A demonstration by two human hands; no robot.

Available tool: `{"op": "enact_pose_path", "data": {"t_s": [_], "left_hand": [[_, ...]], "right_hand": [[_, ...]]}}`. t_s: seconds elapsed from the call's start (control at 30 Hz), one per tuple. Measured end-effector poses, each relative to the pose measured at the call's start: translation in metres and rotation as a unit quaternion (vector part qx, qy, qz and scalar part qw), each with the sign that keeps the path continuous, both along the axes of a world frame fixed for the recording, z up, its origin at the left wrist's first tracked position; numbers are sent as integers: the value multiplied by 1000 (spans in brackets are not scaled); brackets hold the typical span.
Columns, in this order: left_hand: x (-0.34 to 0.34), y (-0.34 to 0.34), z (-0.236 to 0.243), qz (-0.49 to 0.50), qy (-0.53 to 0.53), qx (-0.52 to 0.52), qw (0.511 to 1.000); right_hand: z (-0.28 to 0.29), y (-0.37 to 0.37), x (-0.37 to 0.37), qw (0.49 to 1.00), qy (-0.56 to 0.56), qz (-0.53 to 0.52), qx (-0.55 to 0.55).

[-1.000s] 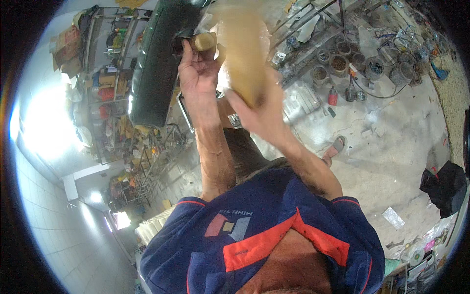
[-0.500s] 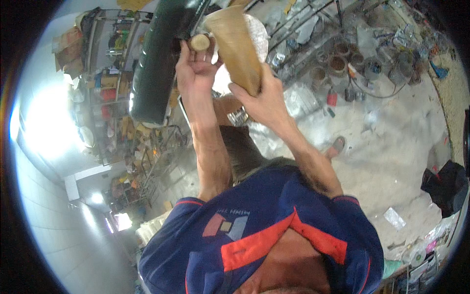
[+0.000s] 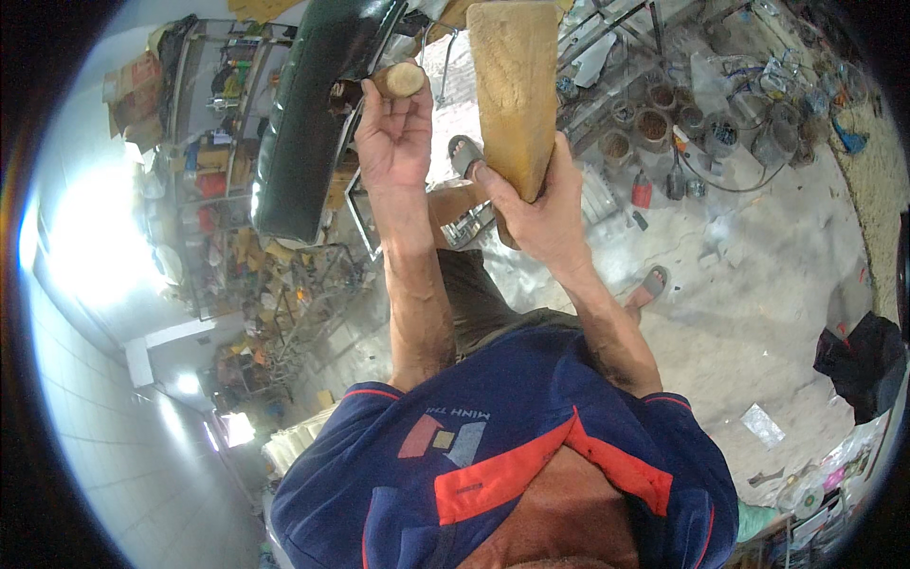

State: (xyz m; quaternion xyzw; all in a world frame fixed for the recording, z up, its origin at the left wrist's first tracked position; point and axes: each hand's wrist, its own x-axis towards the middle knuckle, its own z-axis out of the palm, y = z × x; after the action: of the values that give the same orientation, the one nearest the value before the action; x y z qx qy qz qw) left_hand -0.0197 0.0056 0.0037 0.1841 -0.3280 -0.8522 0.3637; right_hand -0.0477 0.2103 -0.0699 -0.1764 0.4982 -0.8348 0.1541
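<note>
In my left hand (image 3: 394, 152) a short round piece of wood (image 3: 405, 81) is held between thumb and fingers, its pale cut end turned upward. It sits right against the side of a dark padded cushion (image 3: 318, 114) with a shiny cover; whether it joins the cushion is hidden. My right hand (image 3: 545, 209) grips the lower end of a long wooden block (image 3: 515, 85), which stands nearly upright to the right of the round piece, apart from it. The block's face looks worn and rough, and its lower end narrows into my grip.
Several buckets (image 3: 654, 125) and a red container (image 3: 642, 192) stand on the floor at the right. Metal bars (image 3: 607, 38) lie at the far side. Crowded shelves (image 3: 213, 123) line the left. A black bag (image 3: 861, 365) lies far right.
The wooden block has swung to the right, away from the round piece, and straightened up with my right hand. My left hand has shifted slightly right with the round piece.
</note>
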Motion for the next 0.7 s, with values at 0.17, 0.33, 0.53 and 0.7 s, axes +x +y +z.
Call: {"op": "enact_pose_path", "data": {"t_s": [0.17,0.33,0.53,0.7], "left_hand": [[3,9,-7,-1,38,-48,998],[10,5,-12,-8,-23,-91,996],[18,7,-19,-12,-49,-115,992],[12,-2,-16,6,-31,-113,993]], "right_hand": [[0,-5,6,1000,23,10,-18],[-1,-9,15,999,24,40,11],[2,-9,19,998,29,51,38],[0,-13,19,998,26,47,35]]}}
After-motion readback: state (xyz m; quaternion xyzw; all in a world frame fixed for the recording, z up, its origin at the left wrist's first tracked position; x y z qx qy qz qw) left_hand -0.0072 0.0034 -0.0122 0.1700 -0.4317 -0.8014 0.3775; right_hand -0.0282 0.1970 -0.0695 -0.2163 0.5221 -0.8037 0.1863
